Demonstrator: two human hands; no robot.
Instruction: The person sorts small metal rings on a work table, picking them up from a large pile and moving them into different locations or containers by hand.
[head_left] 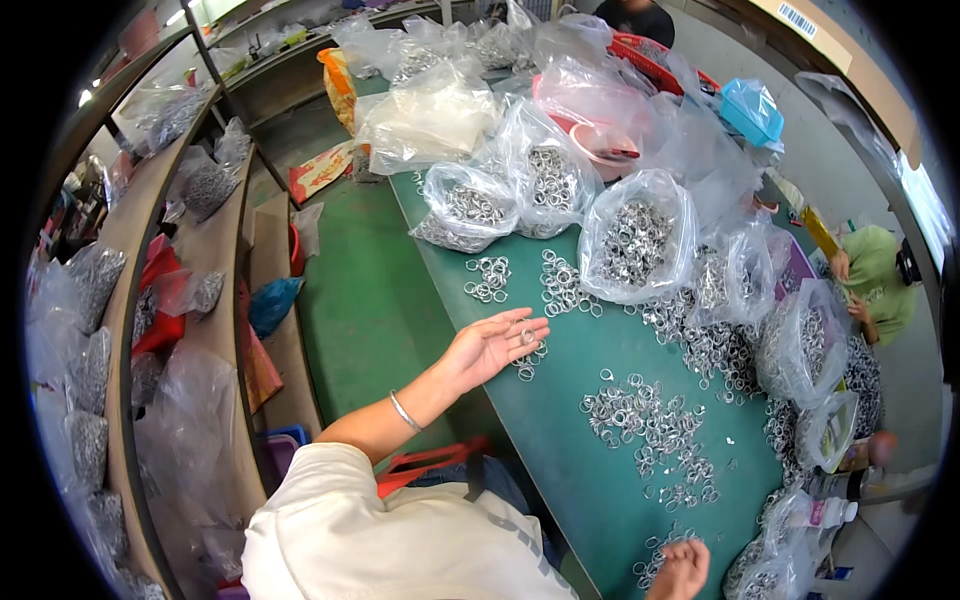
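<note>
My left hand (490,349) is palm up over the left edge of the green table, its fingers stretched out. A small silver metal ring (527,337) lies on those fingers. Under and beside the fingertips is a small group of similar rings (525,371). At the lower edge my right hand (682,571) has its fingers curled, beside a small cluster of rings (650,562); what is in those fingers is hidden. Between the hands a wide scatter of rings (650,425) covers the table (540,430). Two smaller piles, one of them the left pile (487,279), lie beyond my left hand.
Clear plastic bags full of rings, such as the large open bag (640,235), line the table's far and right sides. Shelves (175,240) with more bags stand left. A person in green (880,285) works at right; another person (637,18) is at the back.
</note>
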